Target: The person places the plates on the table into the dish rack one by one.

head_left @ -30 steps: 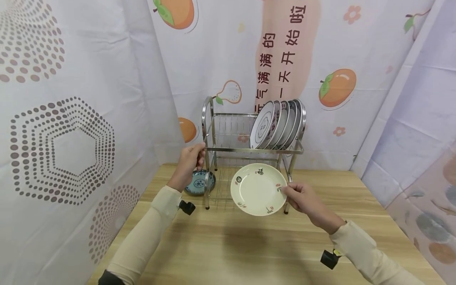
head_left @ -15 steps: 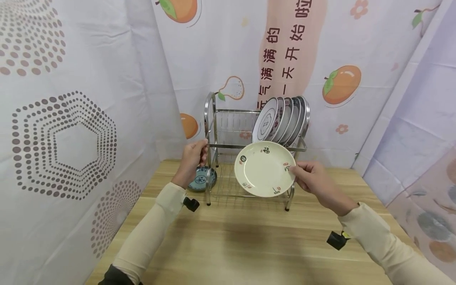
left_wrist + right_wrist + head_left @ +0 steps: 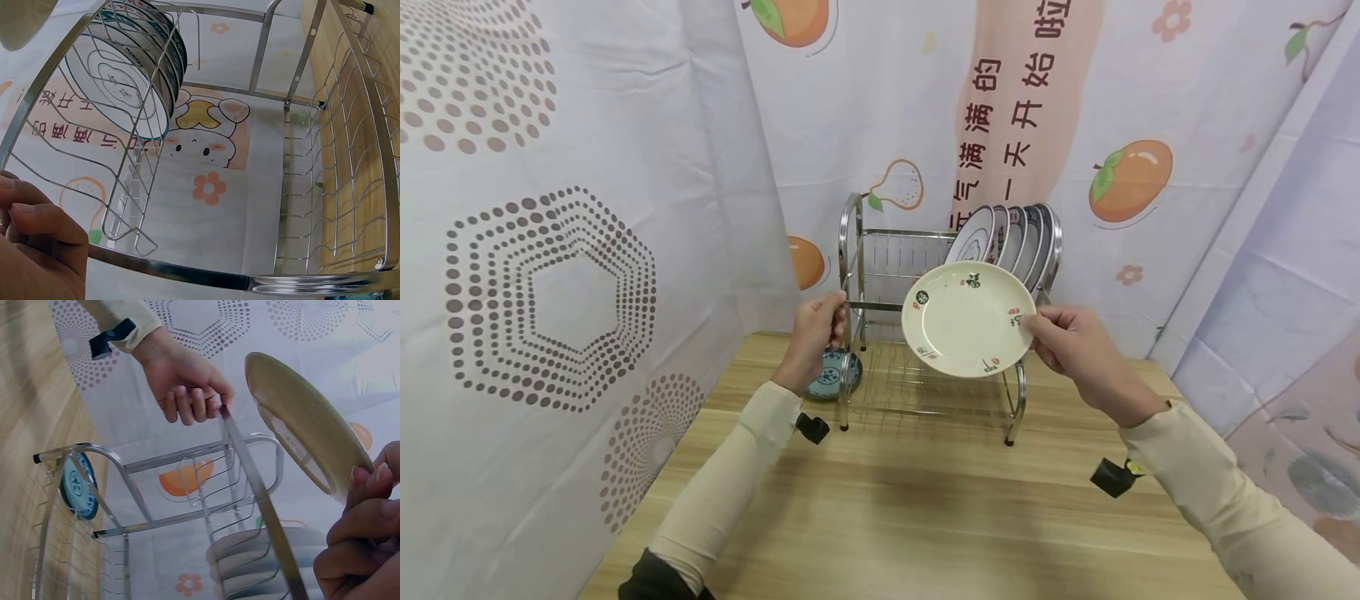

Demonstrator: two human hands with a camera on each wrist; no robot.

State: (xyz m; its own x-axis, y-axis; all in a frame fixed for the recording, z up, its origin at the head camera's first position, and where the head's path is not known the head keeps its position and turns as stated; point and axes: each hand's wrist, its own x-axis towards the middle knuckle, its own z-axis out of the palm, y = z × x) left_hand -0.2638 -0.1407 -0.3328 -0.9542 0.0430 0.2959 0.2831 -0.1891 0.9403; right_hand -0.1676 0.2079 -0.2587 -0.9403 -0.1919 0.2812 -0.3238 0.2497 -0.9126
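Observation:
A cream plate (image 3: 967, 321) with small printed motifs near its rim is pinched at its right edge by my right hand (image 3: 1071, 337). It is held up before the metal dish rack (image 3: 880, 306), its face toward the head camera. My left hand (image 3: 815, 332) grips the front left corner of the rack's upper tier. Several patterned plates (image 3: 973, 236) stand on edge at the right of that tier, partly hidden by the cream plate. From the right wrist view, the plate's underside (image 3: 306, 419) shows, apart from the rack's front bar.
A blue patterned dish (image 3: 826, 379) lies at the rack's lower left, partly behind my left hand and the rack post. The rack's lower tier (image 3: 925, 392) is bare wire. Wooden tabletop (image 3: 880, 517) extends in front, with printed curtains (image 3: 752, 167) behind and beside.
My right hand has raised the cream plate from in front of the lower tier to the upper tier's height. My left hand keeps its grip on the rack. The head view has shifted slightly.

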